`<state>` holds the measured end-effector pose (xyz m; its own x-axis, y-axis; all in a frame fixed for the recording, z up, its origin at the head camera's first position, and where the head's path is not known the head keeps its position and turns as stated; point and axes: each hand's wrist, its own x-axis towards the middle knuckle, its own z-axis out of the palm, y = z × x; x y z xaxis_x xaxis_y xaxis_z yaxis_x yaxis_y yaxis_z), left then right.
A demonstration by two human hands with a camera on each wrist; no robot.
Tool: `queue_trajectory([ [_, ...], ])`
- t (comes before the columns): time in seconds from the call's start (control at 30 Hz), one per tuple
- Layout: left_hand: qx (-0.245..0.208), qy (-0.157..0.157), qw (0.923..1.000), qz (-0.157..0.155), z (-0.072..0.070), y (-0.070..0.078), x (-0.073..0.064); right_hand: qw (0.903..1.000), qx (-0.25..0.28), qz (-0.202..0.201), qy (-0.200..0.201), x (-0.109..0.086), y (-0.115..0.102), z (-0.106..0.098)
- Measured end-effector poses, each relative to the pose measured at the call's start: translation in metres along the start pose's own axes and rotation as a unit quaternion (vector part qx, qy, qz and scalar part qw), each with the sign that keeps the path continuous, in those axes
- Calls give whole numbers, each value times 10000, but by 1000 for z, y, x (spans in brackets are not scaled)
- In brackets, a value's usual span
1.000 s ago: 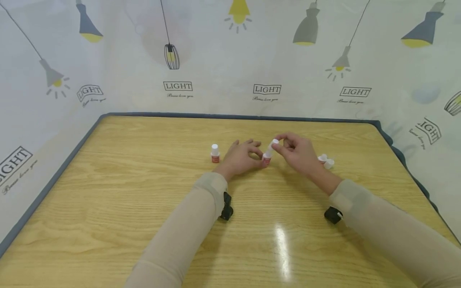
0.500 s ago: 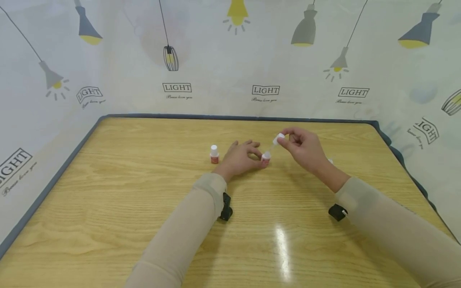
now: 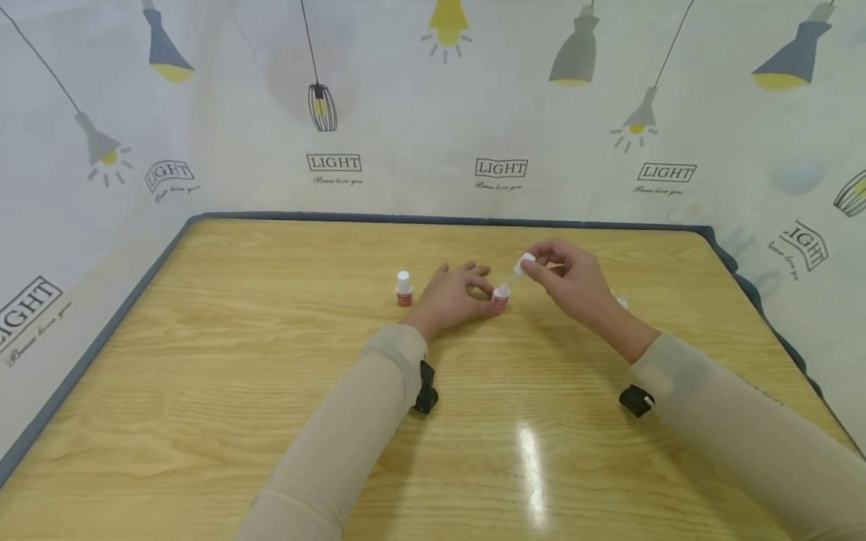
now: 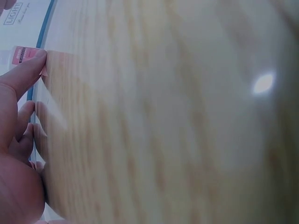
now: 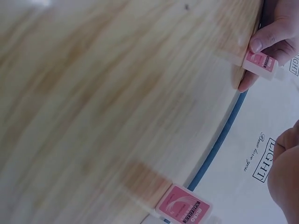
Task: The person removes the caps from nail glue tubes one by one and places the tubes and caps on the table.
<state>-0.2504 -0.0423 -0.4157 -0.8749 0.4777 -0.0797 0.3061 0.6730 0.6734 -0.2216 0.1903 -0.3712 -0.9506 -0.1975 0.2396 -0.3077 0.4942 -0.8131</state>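
In the head view, my left hand (image 3: 455, 297) rests on the table and pinches a small white nail glue bottle (image 3: 501, 299) with a pink-red label between thumb and finger. The bottle stands upright with its neck uncovered. My right hand (image 3: 571, 282) pinches a white brush cap (image 3: 525, 262), held tilted just above and right of the neck. Its thin stem points down toward the opening. In the left wrist view, the thumb lies against the label of the bottle (image 4: 23, 55). The right wrist view shows the left fingers around the same bottle (image 5: 260, 64).
A capped nail glue bottle (image 3: 404, 289) stands left of the left hand. Behind the right wrist a white piece (image 3: 622, 303) shows, mostly hidden. Another labelled bottle (image 5: 184, 205) appears low in the right wrist view. The wooden table (image 3: 271, 421) ends at a lamp-patterned curtain (image 3: 419, 113).
The right hand has drawn the cap up and right from the bottle's neck, then held it nearly still over the last half second. The left hand and bottle have stayed in place.
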Motion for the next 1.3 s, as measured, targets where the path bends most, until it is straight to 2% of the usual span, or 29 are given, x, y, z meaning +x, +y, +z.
queue_trajectory([
  [0.33,-63,-12,10000,41,-2,2,-2,9995,-20,247,-185,1,-1,-5],
  [0.53,-35,107,9999,50,-2,1,-2,9973,511,357,-400,-1,-1,-9],
  [0.7,-107,53,9999,-2,-2,0,-3,9943,782,519,-497,-4,2,-12],
  [1.03,-94,61,9999,4,0,0,-1,9936,603,732,-620,-9,12,-18],
  [1.3,-25,13,10000,-29,-1,2,-2,9918,449,843,-843,-13,15,-14],
])
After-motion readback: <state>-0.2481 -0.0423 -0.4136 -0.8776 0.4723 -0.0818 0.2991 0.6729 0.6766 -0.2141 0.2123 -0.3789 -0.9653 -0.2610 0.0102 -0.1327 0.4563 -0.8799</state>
